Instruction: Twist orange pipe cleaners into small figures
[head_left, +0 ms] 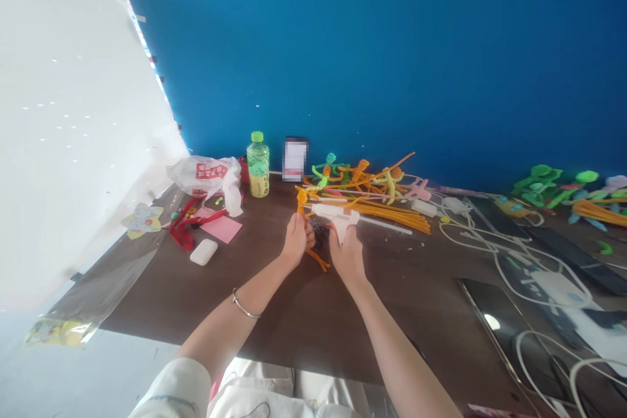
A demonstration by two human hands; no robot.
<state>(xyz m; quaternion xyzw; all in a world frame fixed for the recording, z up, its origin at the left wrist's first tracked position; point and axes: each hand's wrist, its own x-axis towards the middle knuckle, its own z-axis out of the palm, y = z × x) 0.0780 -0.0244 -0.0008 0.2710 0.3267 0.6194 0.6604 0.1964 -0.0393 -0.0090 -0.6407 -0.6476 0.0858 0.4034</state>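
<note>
We have our right hand clamped on the white glue gun, our left hand pinching an orange pipe cleaner just left of it, hands nearly touching; beyond the gun lie more pipe cleaners and a bottle

Probably a craft workspace: pipe-cleaner figures, a hot glue gun, a dark table, a blue backdrop.

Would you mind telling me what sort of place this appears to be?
It looks like a craft workspace, perhaps a hobby desk: a dark table holds a glue gun, a bundle of orange pipe cleaners and a heap of twisted pipe-cleaner figures.
</note>
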